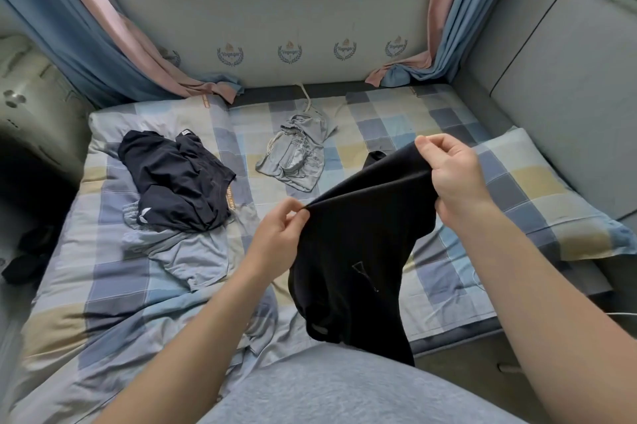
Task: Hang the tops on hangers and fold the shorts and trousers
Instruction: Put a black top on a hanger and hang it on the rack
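Note:
I hold a black garment (358,251) up over the bed, stretched between both hands. My left hand (279,237) pinches its top edge at the near left. My right hand (451,175) grips the same edge higher and farther right. The rest of the cloth hangs down toward my lap. On the bed's left lies a crumpled black top (175,179) over a light blue-grey garment (186,254). Grey drawstring shorts (296,158) lie bunched near the bed's middle, toward the window.
The checked bedsheet (431,120) covers the bed, with a pillow (544,196) at right and another (155,120) at far left. Curtains (103,44) hang at both sides of the window. A grey padded headboard (558,79) stands right. Dark clothing (27,258) lies off the left edge.

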The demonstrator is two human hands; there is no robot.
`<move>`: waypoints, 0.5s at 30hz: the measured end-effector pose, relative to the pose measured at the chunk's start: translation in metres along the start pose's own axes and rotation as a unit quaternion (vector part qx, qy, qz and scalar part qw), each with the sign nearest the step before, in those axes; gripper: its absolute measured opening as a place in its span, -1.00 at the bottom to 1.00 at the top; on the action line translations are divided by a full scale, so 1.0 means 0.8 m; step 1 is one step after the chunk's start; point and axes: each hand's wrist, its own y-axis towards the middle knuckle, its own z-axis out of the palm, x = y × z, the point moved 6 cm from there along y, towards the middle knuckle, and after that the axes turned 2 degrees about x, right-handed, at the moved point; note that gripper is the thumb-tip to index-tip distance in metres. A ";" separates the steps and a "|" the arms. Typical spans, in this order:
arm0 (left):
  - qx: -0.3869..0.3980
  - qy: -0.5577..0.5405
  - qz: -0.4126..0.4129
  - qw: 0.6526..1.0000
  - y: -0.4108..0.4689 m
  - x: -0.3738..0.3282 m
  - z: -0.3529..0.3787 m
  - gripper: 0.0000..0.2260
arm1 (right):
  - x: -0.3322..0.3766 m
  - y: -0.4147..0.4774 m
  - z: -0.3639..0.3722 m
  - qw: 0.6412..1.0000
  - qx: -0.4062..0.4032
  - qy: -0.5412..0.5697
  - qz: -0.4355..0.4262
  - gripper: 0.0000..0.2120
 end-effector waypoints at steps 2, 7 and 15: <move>-0.020 -0.026 -0.006 0.999 0.001 -0.013 -0.011 -0.72 | -0.018 0.012 -0.014 0.999 -0.043 -0.025 0.013 -0.89; -0.049 -0.148 -0.036 0.987 -0.002 -0.040 -0.026 -0.73 | -0.050 0.011 -0.011 0.997 -0.045 -0.060 0.016 -0.87; -0.067 -0.280 -0.014 0.957 -0.007 -0.083 -0.047 -0.77 | -0.132 -0.063 0.074 0.929 0.305 -0.188 0.097 -0.65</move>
